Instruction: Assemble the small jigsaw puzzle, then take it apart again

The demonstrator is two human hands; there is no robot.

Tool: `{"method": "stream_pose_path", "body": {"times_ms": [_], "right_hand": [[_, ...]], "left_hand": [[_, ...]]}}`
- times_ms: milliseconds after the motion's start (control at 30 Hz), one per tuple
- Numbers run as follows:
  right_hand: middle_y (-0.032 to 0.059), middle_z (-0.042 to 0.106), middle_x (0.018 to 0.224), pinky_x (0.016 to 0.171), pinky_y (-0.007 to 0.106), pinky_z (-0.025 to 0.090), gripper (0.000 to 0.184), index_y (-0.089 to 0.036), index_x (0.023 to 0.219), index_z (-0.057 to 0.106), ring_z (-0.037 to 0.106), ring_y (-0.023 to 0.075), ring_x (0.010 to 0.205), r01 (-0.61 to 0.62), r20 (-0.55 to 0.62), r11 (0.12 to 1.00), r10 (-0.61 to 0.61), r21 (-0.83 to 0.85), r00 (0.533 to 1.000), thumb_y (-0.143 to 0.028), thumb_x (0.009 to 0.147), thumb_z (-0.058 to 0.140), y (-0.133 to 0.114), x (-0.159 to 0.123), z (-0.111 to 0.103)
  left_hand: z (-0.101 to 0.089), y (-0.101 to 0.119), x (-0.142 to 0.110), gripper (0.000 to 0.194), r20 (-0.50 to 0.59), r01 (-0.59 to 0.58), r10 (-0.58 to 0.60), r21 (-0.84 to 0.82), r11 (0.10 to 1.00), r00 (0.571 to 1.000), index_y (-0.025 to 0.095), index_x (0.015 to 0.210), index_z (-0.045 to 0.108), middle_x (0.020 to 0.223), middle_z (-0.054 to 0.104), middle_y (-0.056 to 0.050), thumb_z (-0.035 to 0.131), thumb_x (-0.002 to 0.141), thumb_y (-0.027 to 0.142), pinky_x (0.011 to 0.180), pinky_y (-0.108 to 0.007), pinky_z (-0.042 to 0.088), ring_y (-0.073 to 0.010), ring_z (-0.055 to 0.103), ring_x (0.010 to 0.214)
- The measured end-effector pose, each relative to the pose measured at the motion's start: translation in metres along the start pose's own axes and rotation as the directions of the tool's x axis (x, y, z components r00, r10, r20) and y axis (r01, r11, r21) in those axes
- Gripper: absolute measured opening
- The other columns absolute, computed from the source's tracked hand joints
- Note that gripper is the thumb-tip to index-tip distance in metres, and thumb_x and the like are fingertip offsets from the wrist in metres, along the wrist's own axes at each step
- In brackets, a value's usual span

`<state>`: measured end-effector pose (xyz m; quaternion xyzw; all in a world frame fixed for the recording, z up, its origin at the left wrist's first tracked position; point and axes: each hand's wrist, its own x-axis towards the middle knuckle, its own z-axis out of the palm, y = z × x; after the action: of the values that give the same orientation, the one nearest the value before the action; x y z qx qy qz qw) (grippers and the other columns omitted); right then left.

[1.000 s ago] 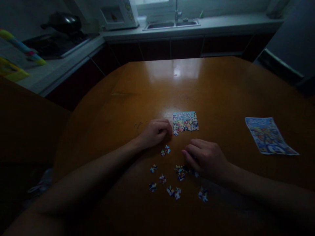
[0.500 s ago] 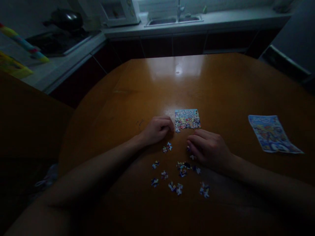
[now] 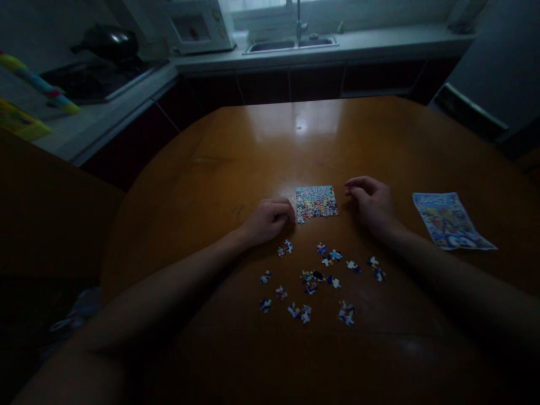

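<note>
Nearest the person, well short of the fingers of both hands, loose pieces (image 3: 306,314) lie scattered on the table (image 3: 236,360). Further in, more sit between the two forearms, including a pair (image 3: 284,248) just on the near side of the left fingertips. The right hand (image 3: 375,205) was down over this patch a moment ago; now it has swung up and away, so the pieces it covered lie in plain view.

The left hand (image 3: 268,222) hasn't gone anywhere: its fingers are curled in together at the near left corner of the puzzle (image 3: 316,202), with nothing seen in them. The puzzle lies flat between the two hands, its near edge ragged. Off its right side, the right thumb and forefinger are drawn close, but from here I can't tell whether they pinch a piece. Out beyond that hand's knuckles lies a picture sheet (image 3: 453,221); far past all the fingers is the sink (image 3: 272,46).
</note>
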<state>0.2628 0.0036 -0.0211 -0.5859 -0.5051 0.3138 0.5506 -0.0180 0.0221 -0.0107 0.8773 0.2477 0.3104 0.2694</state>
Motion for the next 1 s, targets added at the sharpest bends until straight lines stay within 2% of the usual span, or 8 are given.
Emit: {"method": "stream_pose_path", "body": {"times_ms": [300, 600, 800, 900, 967, 1000], "right_hand": [[0.0036, 0.068, 0.075, 0.061, 0.031, 0.053, 0.014, -0.018, 0.083, 0.070, 0.064, 0.0176, 0.070, 0.024, 0.021, 1.000, -0.024, 0.001, 0.999, -0.018, 0.078, 0.058, 0.004, 0.002, 0.001], [0.0027, 0.067, 0.072, 0.055, 0.027, 0.050, 0.014, -0.018, 0.078, 0.070, 0.061, 0.0150, 0.064, 0.002, 0.042, 0.998, -0.004, 0.055, 0.999, -0.019, 0.075, 0.056, 0.000, 0.000, 0.004], [0.0030, 0.068, 0.074, 0.061, 0.029, 0.051, 0.015, -0.019, 0.080, 0.070, 0.062, 0.0162, 0.068, 0.028, 0.048, 0.999, -0.027, -0.021, 0.998, -0.015, 0.077, 0.055, -0.003, 0.002, 0.002], [0.0048, 0.070, 0.080, 0.066, 0.031, 0.050, 0.013, -0.018, 0.085, 0.071, 0.063, 0.0172, 0.073, 0.161, 0.176, 0.971, -0.130, -0.176, 0.976, -0.016, 0.081, 0.059, -0.026, -0.010, -0.002], [0.0046, 0.070, 0.082, 0.066, 0.030, 0.047, 0.010, -0.018, 0.087, 0.071, 0.062, 0.0168, 0.073, 0.296, 0.374, 0.918, -0.186, -0.264, 0.909, -0.016, 0.083, 0.062, -0.047, -0.028, -0.007], [0.0041, 0.069, 0.081, 0.066, 0.030, 0.046, 0.008, -0.018, 0.085, 0.070, 0.061, 0.0163, 0.072, 0.365, 0.476, 0.885, -0.199, -0.288, 0.857, -0.016, 0.084, 0.063, -0.057, -0.041, -0.011]], "left_hand": [[-0.002, 0.001, 0.000, 0.029, 0.006, -0.012, 0.011, 0.024, 1.000, 1.000, 0.016, 0.071, 0.068, 0.076, 0.070, -0.002, 0.044, 0.076, 0.000, 0.069, -0.021, 0.050, -0.0112, 0.066, 0.071], [-0.003, 0.000, 0.001, 0.030, 0.004, -0.018, 0.018, 0.030, 0.999, 1.000, 0.017, 0.072, 0.068, 0.076, 0.070, -0.002, 0.045, 0.077, 0.000, 0.068, -0.022, 0.050, -0.0112, 0.066, 0.071], [-0.003, 0.000, 0.000, 0.029, 0.010, -0.014, 0.014, 0.026, 1.000, 1.000, 0.017, 0.072, 0.068, 0.077, 0.070, -0.001, 0.045, 0.077, 0.000, 0.068, -0.023, 0.050, -0.0116, 0.066, 0.071], [-0.003, 0.000, 0.000, 0.029, 0.006, -0.010, 0.010, 0.015, 1.000, 1.000, 0.017, 0.072, 0.068, 0.076, 0.070, -0.002, 0.045, 0.078, 0.000, 0.068, -0.023, 0.050, -0.0115, 0.066, 0.072], [-0.003, 0.000, 0.000, 0.029, 0.007, -0.011, 0.011, 0.003, 1.000, 1.000, 0.016, 0.072, 0.068, 0.077, 0.070, -0.002, 0.045, 0.078, 0.000, 0.068, -0.022, 0.050, -0.0113, 0.066, 0.072], [-0.003, 0.000, -0.001, 0.029, 0.007, -0.010, 0.010, -0.003, 1.000, 1.000, 0.016, 0.072, 0.068, 0.077, 0.070, -0.002, 0.045, 0.078, 0.000, 0.068, -0.022, 0.050, -0.0113, 0.066, 0.072]]}}
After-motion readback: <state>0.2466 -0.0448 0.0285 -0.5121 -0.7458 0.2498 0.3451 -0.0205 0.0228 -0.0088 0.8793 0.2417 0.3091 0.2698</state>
